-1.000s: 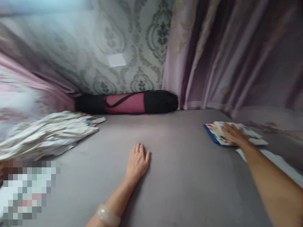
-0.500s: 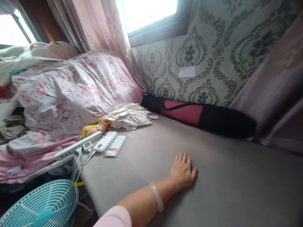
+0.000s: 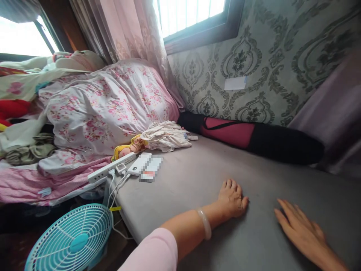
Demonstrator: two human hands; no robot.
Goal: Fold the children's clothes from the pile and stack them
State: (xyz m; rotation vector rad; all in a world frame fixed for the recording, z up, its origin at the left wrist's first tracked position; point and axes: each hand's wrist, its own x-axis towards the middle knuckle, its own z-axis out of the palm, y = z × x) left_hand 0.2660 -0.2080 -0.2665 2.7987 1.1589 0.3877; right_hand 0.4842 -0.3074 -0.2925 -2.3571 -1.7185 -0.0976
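Observation:
My left hand [image 3: 232, 199] rests on the grey bed sheet [image 3: 197, 180], its fingers slightly bent and the thumb out to the side. It holds nothing that I can see. A pale bangle [image 3: 204, 224] circles that wrist. To its right, my right hand [image 3: 301, 227] reaches in from the lower right corner with fingers stretched out, holding nothing. It is low over the sheet; whether it touches the cloth I cannot tell.
A long black-and-red bag [image 3: 228, 131] lies along the wall. A crumpled cream cloth [image 3: 167, 137], a yellow cartoon item [image 3: 126, 148], a power strip [image 3: 104, 172] and a white device [image 3: 138, 165] sit at the left edge. A blue fan [image 3: 73, 235] stands below, beside floral bedding [image 3: 93, 109].
My right hand has come into view at the lower right. The left hand stays on the sheet, its fingers now more bent. The whole view has shifted, so the surroundings sit farther right.

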